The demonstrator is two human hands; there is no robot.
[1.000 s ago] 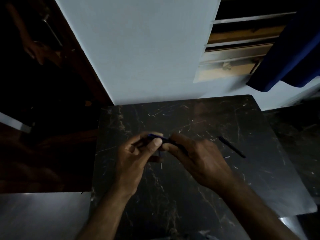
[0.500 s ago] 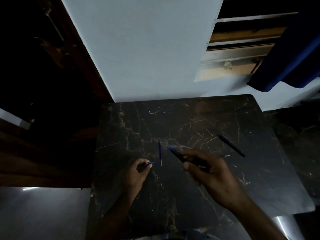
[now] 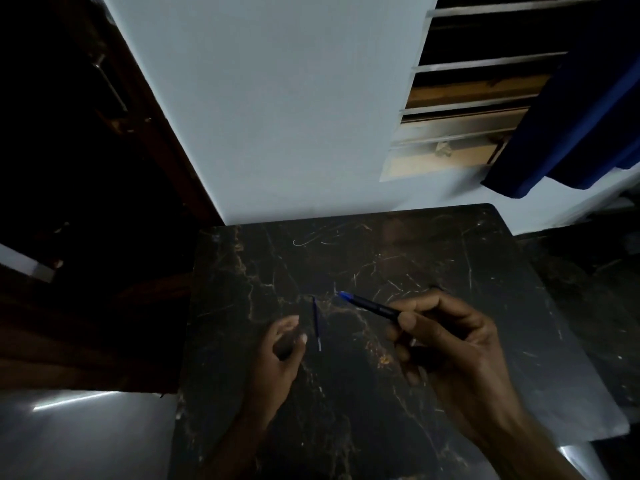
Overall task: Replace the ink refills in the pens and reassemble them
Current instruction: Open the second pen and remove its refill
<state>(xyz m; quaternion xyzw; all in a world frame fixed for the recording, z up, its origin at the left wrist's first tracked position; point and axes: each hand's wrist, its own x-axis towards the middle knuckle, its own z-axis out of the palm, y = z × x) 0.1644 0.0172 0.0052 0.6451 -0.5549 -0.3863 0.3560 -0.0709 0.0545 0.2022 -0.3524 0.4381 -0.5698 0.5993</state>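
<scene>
My right hand (image 3: pixel 453 344) grips a dark pen barrel (image 3: pixel 372 306) between thumb and fingers, its blue tip pointing up-left over the black marble table (image 3: pixel 381 251). A thin blue ink refill (image 3: pixel 316 322) lies loose on the table, nearly upright in the view, left of that tip. Just left of the refill sits my left hand (image 3: pixel 282 355), apart from it, with thumb and forefinger curled toward each other. The dim light hides whether a small part sits between them.
A pale wall (image 3: pixel 277 116) rises behind the table's far edge. At the upper right hang a louvred window (image 3: pixel 467 109) and a dark blue curtain (image 3: pixel 581 116). Dark wooden furniture (image 3: pixel 86 306) stands left of the table.
My hands have come apart from the pen they held together. The refill now lies on the table. My right hand has drawn back right with the barrel, and my left has dropped low.
</scene>
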